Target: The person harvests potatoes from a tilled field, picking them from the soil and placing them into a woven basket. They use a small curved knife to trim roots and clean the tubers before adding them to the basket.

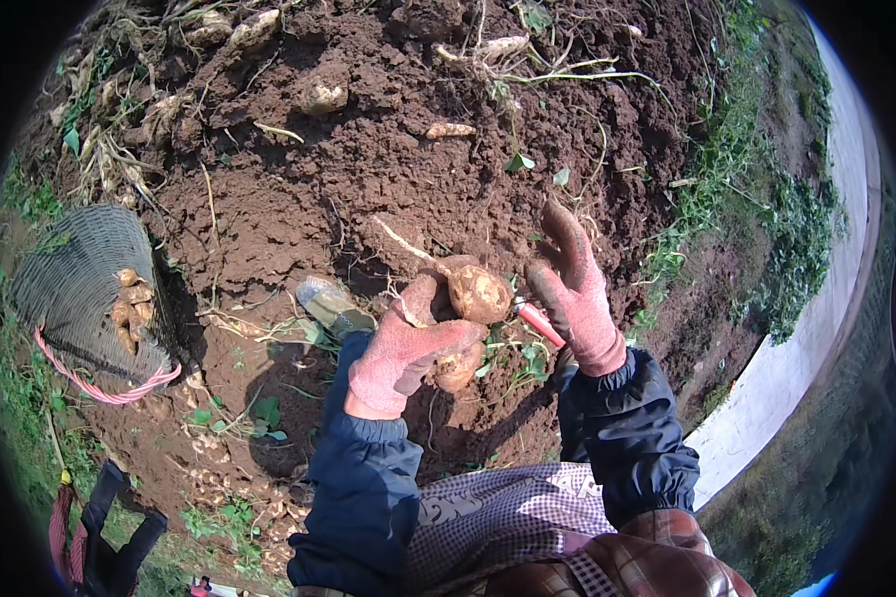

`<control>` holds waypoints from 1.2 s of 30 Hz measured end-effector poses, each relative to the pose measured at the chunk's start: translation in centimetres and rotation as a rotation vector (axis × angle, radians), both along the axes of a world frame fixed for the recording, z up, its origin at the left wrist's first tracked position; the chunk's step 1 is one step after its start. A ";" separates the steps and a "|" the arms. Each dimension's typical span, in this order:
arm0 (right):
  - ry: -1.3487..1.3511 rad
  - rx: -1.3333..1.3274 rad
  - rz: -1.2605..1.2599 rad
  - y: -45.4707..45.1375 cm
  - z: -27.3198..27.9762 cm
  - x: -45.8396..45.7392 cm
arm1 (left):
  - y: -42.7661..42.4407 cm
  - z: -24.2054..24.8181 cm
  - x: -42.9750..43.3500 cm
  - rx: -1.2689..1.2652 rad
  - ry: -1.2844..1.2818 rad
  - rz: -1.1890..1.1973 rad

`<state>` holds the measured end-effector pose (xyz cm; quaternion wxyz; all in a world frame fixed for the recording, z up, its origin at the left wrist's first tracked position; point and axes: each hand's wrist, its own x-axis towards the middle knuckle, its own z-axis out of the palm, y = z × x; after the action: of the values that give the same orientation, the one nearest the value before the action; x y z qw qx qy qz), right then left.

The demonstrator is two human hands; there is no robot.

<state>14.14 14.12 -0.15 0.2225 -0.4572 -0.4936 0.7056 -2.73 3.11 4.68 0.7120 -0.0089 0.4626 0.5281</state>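
Two soil-covered tubers [480, 295] are in my left hand [417, 336], which wears a red work glove with dark, soiled fingers. The upper one is round, with a long thin root running up to the left; the lower one [458, 367] hangs below my thumb. My right hand [576, 298], gloved the same way, is raised just to the right with thumb and fingers spread. A red-handled tool [539, 323] lies between the tubers and my right palm; its tip is by the upper tuber. Whether my right hand holds its far end is hidden.
A woven basket [89, 287] with a pink-striped handle stands at the left, several tubers [131, 307] inside. Uprooted plants with roots [228, 45] lie on the clods above. My boot [332, 304] is beside the left glove. Another person [108, 530] is at lower left. A pale paved strip [806, 321] runs along the right.
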 end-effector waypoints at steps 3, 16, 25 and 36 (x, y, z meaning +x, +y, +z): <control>0.175 -0.295 0.168 -0.8 1.4 0.6 | 0.0 0.4 -0.2 -0.002 -0.017 0.027; -0.336 0.470 0.149 -1.6 2.7 -1.2 | -2.0 -1.4 -0.1 -0.054 0.377 0.055; -0.253 0.591 0.558 -0.6 3.1 -0.9 | -0.8 -0.4 0.5 -0.201 0.244 0.163; -0.738 0.208 0.770 -0.3 -2.4 -0.2 | 0.9 -0.8 3.8 0.028 0.534 0.132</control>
<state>13.93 13.77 -2.51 -0.1961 -0.4362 -0.7378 0.4763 1.11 4.01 3.89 0.5289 0.1104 0.6251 0.5633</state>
